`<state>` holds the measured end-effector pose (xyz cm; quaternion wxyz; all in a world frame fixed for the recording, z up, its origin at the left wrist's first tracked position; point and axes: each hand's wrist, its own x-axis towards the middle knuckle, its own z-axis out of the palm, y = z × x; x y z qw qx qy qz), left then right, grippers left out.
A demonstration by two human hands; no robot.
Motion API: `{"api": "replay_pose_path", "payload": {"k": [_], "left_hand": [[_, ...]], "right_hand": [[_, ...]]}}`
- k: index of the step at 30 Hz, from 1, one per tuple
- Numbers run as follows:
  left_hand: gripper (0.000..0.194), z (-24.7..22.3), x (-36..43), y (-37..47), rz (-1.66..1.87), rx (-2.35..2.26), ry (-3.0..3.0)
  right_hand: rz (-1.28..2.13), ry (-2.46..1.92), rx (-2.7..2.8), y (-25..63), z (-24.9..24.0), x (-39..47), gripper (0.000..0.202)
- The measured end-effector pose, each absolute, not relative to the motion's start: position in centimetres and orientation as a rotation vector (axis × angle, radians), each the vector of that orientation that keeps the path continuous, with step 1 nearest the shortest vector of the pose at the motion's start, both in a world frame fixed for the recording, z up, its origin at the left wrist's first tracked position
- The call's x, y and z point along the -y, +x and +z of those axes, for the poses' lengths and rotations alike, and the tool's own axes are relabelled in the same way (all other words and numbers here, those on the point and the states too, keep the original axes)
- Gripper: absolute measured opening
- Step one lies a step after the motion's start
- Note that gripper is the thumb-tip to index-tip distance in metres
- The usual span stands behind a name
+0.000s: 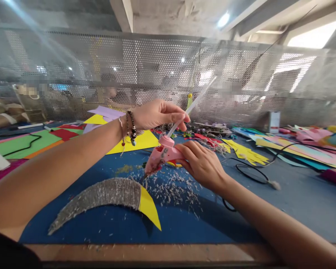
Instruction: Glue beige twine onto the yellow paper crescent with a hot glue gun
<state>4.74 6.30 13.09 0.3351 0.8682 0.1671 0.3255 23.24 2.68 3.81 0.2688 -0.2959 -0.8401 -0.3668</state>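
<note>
My right hand [203, 162] is closed round the handle of a pink hot glue gun [164, 151], whose nozzle tilts down to the left. Between the thumb and fingers of my left hand [159, 114] is a long translucent glue stick [201, 96]. Its lower end meets the back of the glue gun; I cannot tell how far it goes in. Below the nozzle lies a crescent [100, 196], mostly wrapped in grey yarn, with a bare yellow card tip [149, 207] at its right end.
Grey yarn scraps [176, 188] litter the blue table [226, 228]. Coloured sheets [25, 140] lie at left, more sheets [302, 151] at right. A black cable [248, 175] loops beside yellow hand-shaped cutouts [248, 153]. A perforated metal screen [156, 67] stands along the back.
</note>
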Motion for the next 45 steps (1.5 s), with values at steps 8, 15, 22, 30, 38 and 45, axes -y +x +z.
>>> {"api": "replay_pose_path", "payload": {"k": [8,15,22,30,38,45], "left_hand": [[0.010,11.9,-6.1,4.7,1.066,-0.566,2.432],[0.018,10.3,-6.0,4.9,1.244,-0.638,2.310],[0.040,9.8,-6.3,1.5,0.870,-0.724,2.462],[0.019,3.4,-5.0,-4.7,0.299,-0.825,2.533],[0.014,1.8,-2.4,-4.8,0.330,-0.950,2.562],[0.007,1.4,-0.9,-5.3,0.630,-0.822,2.622]], "right_hand": [[-0.998,-0.849,2.259,23.2,4.0,-2.2,0.034],[-0.945,-0.904,2.291,22.8,3.8,-2.2,0.031],[-0.749,-0.924,2.307,22.5,3.8,-2.0,0.028],[-0.609,-1.242,2.129,23.5,4.2,-3.3,0.024],[-0.468,-1.283,2.248,23.1,3.7,-3.7,0.027],[-0.380,-1.236,2.430,22.9,2.2,-4.2,0.037]]}}
